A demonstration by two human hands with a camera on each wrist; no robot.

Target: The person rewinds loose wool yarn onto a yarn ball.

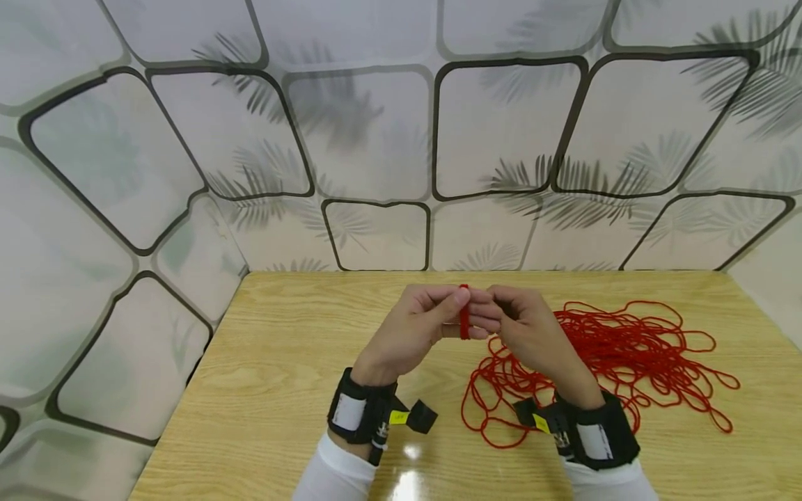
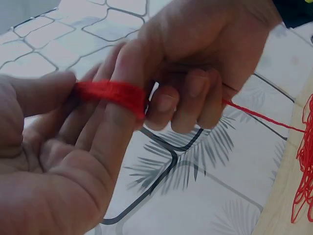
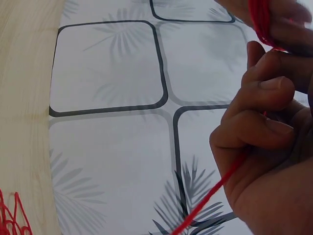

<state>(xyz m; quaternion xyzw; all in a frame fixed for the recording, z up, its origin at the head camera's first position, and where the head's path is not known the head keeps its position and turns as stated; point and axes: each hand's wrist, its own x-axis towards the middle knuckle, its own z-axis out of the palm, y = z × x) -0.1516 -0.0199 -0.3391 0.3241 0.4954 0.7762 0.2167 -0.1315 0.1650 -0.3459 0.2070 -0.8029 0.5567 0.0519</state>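
Observation:
Several turns of red cord form a narrow band around the fingers of my left hand, which is raised above the table. My left thumb presses the band against those fingers, which stretch out nearly straight toward the right. Right at the left fingertips is my right hand, its fingers curled around the running strand. From that grip the strand leads away taut, and in the left wrist view it reaches the loose cord on the table. The right thumb is mostly hidden in both wrist views.
A large tangled pile of the same red cord spreads over the right side of the wooden table, partly behind my right forearm. Behind the table rises a patterned wall. Black straps wrap both wrists.

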